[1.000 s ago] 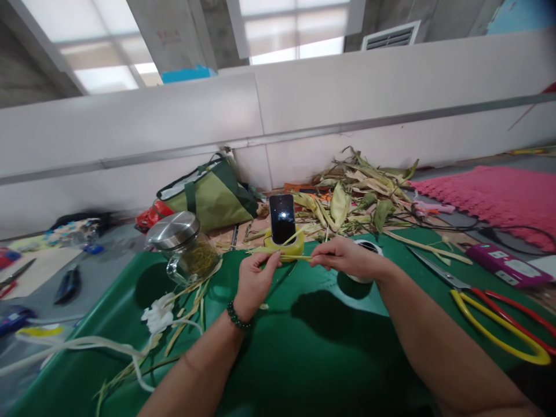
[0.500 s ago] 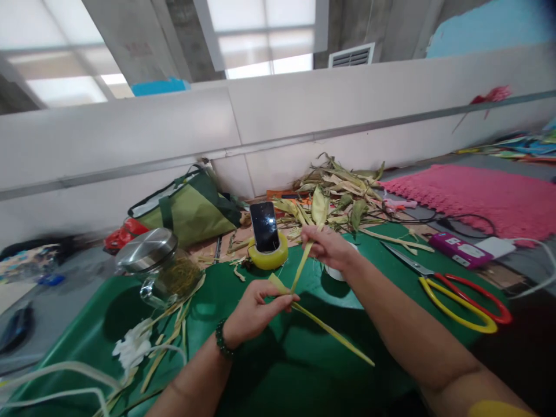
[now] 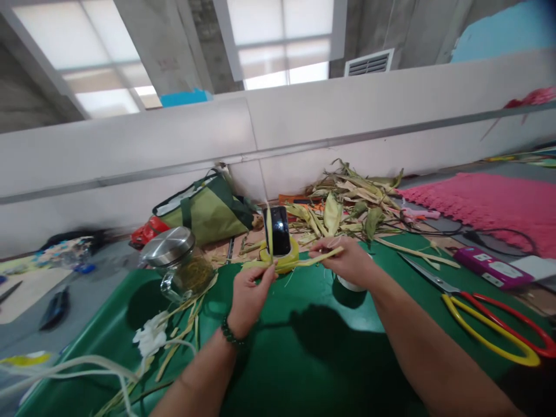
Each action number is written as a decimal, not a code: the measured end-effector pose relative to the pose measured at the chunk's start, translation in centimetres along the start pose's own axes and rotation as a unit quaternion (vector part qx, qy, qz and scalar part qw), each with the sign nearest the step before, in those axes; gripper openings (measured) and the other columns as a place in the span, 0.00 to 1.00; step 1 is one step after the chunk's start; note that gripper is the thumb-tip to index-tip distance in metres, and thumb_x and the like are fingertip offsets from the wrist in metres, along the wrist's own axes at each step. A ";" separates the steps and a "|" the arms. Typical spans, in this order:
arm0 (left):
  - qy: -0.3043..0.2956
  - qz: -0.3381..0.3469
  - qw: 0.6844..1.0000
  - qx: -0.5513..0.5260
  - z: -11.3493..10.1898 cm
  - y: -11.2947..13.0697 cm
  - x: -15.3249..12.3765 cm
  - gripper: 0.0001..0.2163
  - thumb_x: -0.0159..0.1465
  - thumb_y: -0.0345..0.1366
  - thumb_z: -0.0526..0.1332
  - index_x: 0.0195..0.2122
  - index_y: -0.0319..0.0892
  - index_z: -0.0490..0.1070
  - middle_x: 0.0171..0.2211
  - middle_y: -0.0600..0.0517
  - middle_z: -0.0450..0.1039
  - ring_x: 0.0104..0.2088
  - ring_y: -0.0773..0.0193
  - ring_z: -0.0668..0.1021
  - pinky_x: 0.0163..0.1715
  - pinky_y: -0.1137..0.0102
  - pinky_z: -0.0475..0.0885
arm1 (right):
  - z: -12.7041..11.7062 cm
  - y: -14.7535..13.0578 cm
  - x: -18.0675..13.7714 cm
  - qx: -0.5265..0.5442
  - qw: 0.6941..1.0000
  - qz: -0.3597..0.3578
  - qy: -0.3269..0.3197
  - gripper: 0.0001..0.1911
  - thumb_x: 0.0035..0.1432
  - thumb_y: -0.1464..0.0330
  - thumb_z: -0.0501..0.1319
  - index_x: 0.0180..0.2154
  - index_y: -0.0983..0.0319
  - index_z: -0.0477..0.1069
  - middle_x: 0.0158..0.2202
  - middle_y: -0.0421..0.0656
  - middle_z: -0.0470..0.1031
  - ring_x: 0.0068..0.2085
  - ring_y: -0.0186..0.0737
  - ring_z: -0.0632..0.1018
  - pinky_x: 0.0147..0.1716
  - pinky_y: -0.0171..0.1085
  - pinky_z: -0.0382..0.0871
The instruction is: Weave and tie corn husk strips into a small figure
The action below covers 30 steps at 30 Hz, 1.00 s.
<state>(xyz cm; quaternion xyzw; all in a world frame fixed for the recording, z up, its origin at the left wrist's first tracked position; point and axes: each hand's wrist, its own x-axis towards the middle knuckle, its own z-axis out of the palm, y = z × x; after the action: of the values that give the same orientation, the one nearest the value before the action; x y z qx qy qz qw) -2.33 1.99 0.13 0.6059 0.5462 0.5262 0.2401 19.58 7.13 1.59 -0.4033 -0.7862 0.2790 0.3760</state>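
Note:
Between my two hands runs a pale yellow-green strip of corn husk [image 3: 306,262], held level above the green tabletop [image 3: 304,359]. My left hand [image 3: 252,289] pinches it at one end, where another narrow length stands upright from the fingertips in front of the phone. A beaded bracelet circles that wrist. My right hand [image 3: 345,260] is closed on the strip's other end, which pokes out past the fingers. Just behind the strip, a phone [image 3: 281,229] leans in a roll of yellow tape [image 3: 289,263]. A white round object [image 3: 351,284] is partly hidden under my right hand.
Dried husks [image 3: 347,194] are heaped at the back. Large scissors [image 3: 460,292] lie at right near a purple box [image 3: 486,267] and a pink cloth [image 3: 486,202]. At left stand a glass jar [image 3: 186,272] and a green bag [image 3: 212,208], with crumpled tissue [image 3: 151,335] and white cables in front.
Both hands have risen away from me and the strip now runs level between them. The length that slanted down to the right now stands upright at my left hand. The view has shifted left.

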 end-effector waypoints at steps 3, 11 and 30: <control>0.005 0.064 0.995 0.077 0.4 -0.4 -0.6 0.12 0.57 0.40 0.61 0.18 0.44 0.75 0.19 0.51 0.76 0.22 0.62 0.75 0.25 0.71 0.66 | -0.2 -1.0 -0.5 0.024 0.981 -0.083 0.172 0.12 0.53 0.67 0.60 0.40 0.59 0.76 0.35 0.44 0.78 0.34 0.39 0.76 0.34 0.37 0.70; -0.057 0.169 0.929 0.326 0.4 -0.9 -1.6 0.10 0.60 0.36 0.57 0.29 0.43 0.78 0.20 0.46 0.74 0.21 0.59 0.71 0.24 0.67 0.60 | 2.2 -3.4 -2.1 0.033 0.996 -0.077 0.020 0.17 0.53 0.55 0.62 0.37 0.60 0.77 0.18 0.38 0.69 0.20 0.34 0.67 0.22 0.34 0.61; -0.281 -0.085 0.938 -0.183 1.1 -0.9 0.0 0.08 0.51 0.38 0.64 0.27 0.38 0.73 0.25 0.51 0.74 0.30 0.62 0.75 0.34 0.70 0.68 | 4.0 -2.6 -1.4 0.025 0.959 -0.250 -0.130 0.10 0.43 0.78 0.51 0.27 0.61 0.67 0.29 0.42 0.69 0.34 0.38 0.70 0.36 0.37 0.65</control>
<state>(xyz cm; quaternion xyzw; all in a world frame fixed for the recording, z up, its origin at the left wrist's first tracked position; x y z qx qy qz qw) -1.67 2.57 -0.97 0.6262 0.3999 0.4033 0.5341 15.76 4.01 0.78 -0.1449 -0.8969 0.2457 0.3380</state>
